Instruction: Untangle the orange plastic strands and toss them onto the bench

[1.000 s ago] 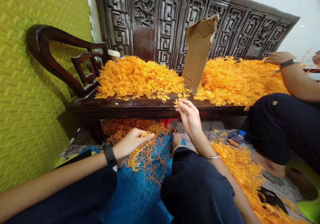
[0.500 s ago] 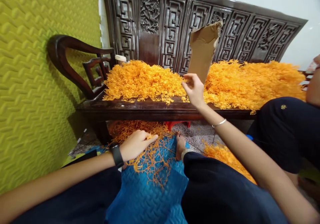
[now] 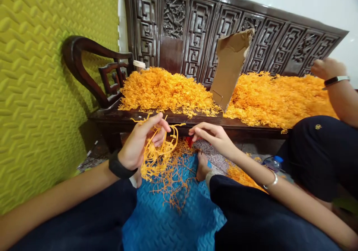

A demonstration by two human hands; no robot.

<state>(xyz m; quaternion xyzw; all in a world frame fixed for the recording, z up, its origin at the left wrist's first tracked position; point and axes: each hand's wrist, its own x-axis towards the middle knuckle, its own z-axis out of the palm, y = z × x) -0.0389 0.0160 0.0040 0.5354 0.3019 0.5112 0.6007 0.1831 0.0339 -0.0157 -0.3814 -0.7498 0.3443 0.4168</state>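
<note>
My left hand [image 3: 142,141] is raised in front of the bench edge, fingers closed round a tangled bunch of orange plastic strands [image 3: 159,156] that hangs down from it. My right hand [image 3: 214,139] is just to the right of the bunch, fingers partly curled and reaching toward it, with nothing plainly in them. More orange strands [image 3: 173,185] lie below on the blue mat [image 3: 173,221] between my knees. Two big heaps of small orange pieces [image 3: 165,90] cover the dark wooden bench [image 3: 167,121].
A torn cardboard sheet [image 3: 231,66] leans against the carved bench back between the heaps. Another person sits at the right, a hand with a wristband [image 3: 327,70] over the right heap [image 3: 279,94]. A plastic bottle [image 3: 272,163] lies on the floor. Yellow padded wall at left.
My left hand lifted the orange bunch from the mat up to bench height. My right hand came back from the bench heap down toward the bunch. The other person's hand reappeared at the right.
</note>
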